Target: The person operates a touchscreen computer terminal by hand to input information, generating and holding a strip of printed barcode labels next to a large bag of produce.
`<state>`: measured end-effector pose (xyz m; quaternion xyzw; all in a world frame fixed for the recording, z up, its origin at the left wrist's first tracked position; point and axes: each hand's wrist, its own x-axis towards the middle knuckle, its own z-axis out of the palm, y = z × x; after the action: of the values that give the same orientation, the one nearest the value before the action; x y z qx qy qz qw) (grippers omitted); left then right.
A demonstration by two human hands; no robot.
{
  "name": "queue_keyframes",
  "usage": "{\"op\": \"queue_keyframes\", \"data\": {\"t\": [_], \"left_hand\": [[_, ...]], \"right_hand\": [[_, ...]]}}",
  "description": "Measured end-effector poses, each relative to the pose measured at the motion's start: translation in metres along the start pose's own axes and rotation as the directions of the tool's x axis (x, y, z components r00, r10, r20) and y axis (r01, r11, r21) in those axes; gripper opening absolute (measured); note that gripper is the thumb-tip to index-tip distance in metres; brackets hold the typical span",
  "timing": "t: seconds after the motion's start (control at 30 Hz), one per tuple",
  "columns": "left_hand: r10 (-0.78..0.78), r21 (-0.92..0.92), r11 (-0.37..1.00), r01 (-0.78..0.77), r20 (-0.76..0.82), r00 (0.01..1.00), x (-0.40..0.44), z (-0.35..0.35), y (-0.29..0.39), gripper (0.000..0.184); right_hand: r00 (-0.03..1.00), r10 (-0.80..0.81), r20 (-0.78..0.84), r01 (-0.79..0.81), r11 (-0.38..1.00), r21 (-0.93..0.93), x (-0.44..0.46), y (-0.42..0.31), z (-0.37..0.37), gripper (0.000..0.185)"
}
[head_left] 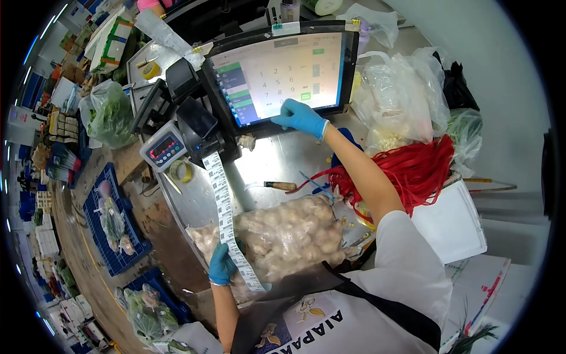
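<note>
Left hand [222,265], gloved, closed on the label strip [225,215], which runs from the printer [197,120] down over the clear bag [289,233]. Right hand [302,118], gloved, fingers curled together, at the lower screen [283,71]; contact cannot be told. A knife [280,185] lies on the counter [262,159], between bag and screen.

1. Long white printed strip [224,206] looks like smooth paper, gripped by the left hand [222,264].
2. Bulky clear plastic sack [289,227] beside the grip: glossy, crinkled from here.
3. Broad silver metal tabletop [268,159] beyond the grip: smooth, shiny.
</note>
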<state>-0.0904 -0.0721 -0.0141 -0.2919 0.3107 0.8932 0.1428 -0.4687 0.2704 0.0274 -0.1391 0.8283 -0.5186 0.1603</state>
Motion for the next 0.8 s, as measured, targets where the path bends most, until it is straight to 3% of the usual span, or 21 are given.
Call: {"op": "queue_keyframes", "data": {"t": [0.17,0.2,0.4,0.5,0.63,0.8], "left_hand": [[-0.006,0.007,1.0,0.006,-0.002,1.0,0.0,0.002,0.002,0.046],[-0.009,0.007,1.0,0.009,-0.004,1.0,0.0,0.002,0.002,0.046],[0.007,0.022,1.0,-0.006,-0.03,1.0,-0.001,0.001,0.0,0.045],[0.012,0.028,1.0,-0.011,-0.017,1.0,-0.001,0.001,0.0,0.046],[0.026,0.042,0.999,-0.026,-0.003,1.0,-0.002,0.002,0.001,0.047],[0.039,0.071,0.997,-0.037,-0.037,0.999,-0.003,0.002,0.0,0.047]], "right_hand": [[0.989,0.092,-0.117,-0.092,0.996,0.005,-0.002,0.029,-0.017,0.042],[0.986,0.082,-0.142,-0.098,0.989,-0.111,0.003,0.03,-0.022,0.042],[0.993,0.095,-0.07,-0.09,0.993,0.071,-0.011,0.024,-0.013,0.039],[0.997,0.013,-0.074,-0.008,0.997,0.072,-0.016,0.038,-0.002,0.038],[1.0,0.016,-0.008,-0.017,1.0,-0.015,-0.028,0.033,0.002,0.031],[0.999,0.048,0.021,-0.05,0.996,0.074,-0.04,0.025,0.005,0.03]]}}
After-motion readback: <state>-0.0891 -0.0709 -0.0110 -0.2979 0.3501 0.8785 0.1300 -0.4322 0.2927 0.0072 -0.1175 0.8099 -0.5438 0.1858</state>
